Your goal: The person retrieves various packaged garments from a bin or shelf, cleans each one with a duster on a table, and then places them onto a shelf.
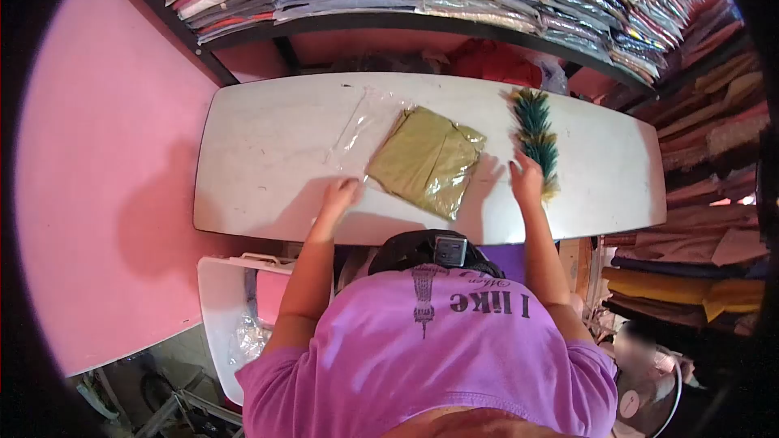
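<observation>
Garment in bag on table; garland right, shelf behind.

Glare streaks the plastic bag; shadow dims the pink wall at nine o'clock; distortion bows the table.

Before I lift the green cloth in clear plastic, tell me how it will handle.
The green cloth looks soft and folded, so it may sag if lifted by one corner. The glossy plastic around it could feel slippery. Lying flat, it seems unlikely to roll.
</observation>
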`<action>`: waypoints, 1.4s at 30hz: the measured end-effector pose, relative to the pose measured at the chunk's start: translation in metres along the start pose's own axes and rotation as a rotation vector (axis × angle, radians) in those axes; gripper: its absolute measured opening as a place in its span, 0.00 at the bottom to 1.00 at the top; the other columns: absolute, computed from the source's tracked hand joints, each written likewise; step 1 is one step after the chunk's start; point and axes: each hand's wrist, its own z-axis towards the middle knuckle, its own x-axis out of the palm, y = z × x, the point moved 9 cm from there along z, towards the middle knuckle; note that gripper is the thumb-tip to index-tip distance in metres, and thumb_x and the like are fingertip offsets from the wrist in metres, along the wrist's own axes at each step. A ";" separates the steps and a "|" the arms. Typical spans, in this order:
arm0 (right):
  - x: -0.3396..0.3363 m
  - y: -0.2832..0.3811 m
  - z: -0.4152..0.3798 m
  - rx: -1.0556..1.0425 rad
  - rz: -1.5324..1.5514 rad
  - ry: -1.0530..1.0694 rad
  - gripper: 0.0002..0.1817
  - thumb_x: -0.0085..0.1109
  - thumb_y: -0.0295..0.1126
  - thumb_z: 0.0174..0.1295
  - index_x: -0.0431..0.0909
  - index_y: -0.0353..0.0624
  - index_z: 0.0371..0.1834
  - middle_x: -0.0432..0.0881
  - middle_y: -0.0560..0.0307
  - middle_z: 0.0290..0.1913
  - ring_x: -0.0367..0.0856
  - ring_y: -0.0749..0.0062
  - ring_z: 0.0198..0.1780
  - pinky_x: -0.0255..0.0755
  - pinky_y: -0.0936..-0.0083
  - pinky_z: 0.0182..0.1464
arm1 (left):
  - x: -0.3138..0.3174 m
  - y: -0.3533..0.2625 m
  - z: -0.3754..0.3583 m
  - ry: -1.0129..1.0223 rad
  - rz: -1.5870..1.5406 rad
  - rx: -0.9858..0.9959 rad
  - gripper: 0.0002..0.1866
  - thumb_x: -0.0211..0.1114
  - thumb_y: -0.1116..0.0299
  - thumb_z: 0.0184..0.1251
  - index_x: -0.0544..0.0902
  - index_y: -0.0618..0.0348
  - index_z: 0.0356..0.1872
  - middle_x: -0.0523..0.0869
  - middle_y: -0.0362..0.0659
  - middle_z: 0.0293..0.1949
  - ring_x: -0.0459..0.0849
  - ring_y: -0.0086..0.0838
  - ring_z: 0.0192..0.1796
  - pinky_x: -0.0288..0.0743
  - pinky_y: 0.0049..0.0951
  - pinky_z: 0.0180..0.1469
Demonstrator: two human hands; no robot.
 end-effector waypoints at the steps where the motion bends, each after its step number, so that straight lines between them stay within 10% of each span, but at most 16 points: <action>1: 0.011 0.024 0.020 0.058 0.137 0.118 0.16 0.61 0.33 0.53 0.79 0.45 0.46 0.82 0.49 0.40 0.78 0.54 0.45 0.70 0.65 0.51 | 0.011 0.017 -0.010 0.092 -0.232 -0.157 0.18 0.57 0.59 0.65 0.74 0.59 0.51 0.82 0.45 0.44 0.81 0.31 0.45 0.75 0.28 0.45; 15: 0.235 0.148 0.138 -0.053 0.170 0.729 0.14 0.59 0.32 0.54 0.78 0.38 0.43 0.83 0.49 0.35 0.82 0.59 0.37 0.75 0.69 0.43 | 0.027 -0.009 0.024 -0.389 -0.499 -0.103 0.14 0.63 0.62 0.62 0.76 0.55 0.45 0.78 0.34 0.33 0.71 0.17 0.26 0.63 0.18 0.25; 17: 0.252 0.144 0.145 0.061 0.882 0.838 0.12 0.64 0.31 0.51 0.76 0.39 0.38 0.83 0.55 0.34 0.80 0.71 0.38 0.73 0.75 0.42 | 0.014 -0.032 0.024 -0.459 -0.602 0.004 0.11 0.61 0.63 0.63 0.75 0.53 0.43 0.77 0.33 0.29 0.70 0.16 0.24 0.62 0.18 0.22; 23: 0.027 0.198 0.196 -0.141 1.333 0.539 0.04 0.58 0.22 0.57 0.75 0.40 0.34 0.81 0.59 0.35 0.77 0.77 0.40 0.70 0.78 0.45 | -0.023 -0.195 -0.039 -0.342 -0.419 0.683 0.07 0.60 0.72 0.63 0.74 0.58 0.40 0.84 0.41 0.35 0.79 0.24 0.37 0.71 0.25 0.43; 29: -0.034 0.191 0.104 -0.609 0.664 0.386 0.06 0.62 0.21 0.51 0.79 0.40 0.32 0.82 0.55 0.36 0.79 0.66 0.44 0.69 0.70 0.52 | 0.005 -0.210 -0.103 -0.187 0.514 1.202 0.08 0.62 0.79 0.55 0.72 0.57 0.29 0.85 0.44 0.40 0.79 0.38 0.55 0.66 0.39 0.61; 39: 0.060 0.099 -0.089 -0.140 0.592 0.536 0.07 0.56 0.21 0.48 0.78 0.40 0.32 0.80 0.47 0.35 0.77 0.51 0.39 0.71 0.66 0.44 | 0.040 -0.033 -0.075 0.177 0.596 0.973 0.04 0.60 0.78 0.58 0.73 0.61 0.32 0.84 0.44 0.41 0.82 0.34 0.47 0.74 0.32 0.51; 42: 0.076 0.080 -0.088 0.066 0.537 0.460 0.05 0.55 0.28 0.56 0.77 0.38 0.32 0.80 0.46 0.28 0.78 0.51 0.31 0.72 0.65 0.33 | 0.014 -0.008 -0.032 -0.021 0.120 0.509 0.04 0.57 0.76 0.63 0.75 0.67 0.34 0.82 0.47 0.32 0.83 0.25 0.32 0.75 0.24 0.36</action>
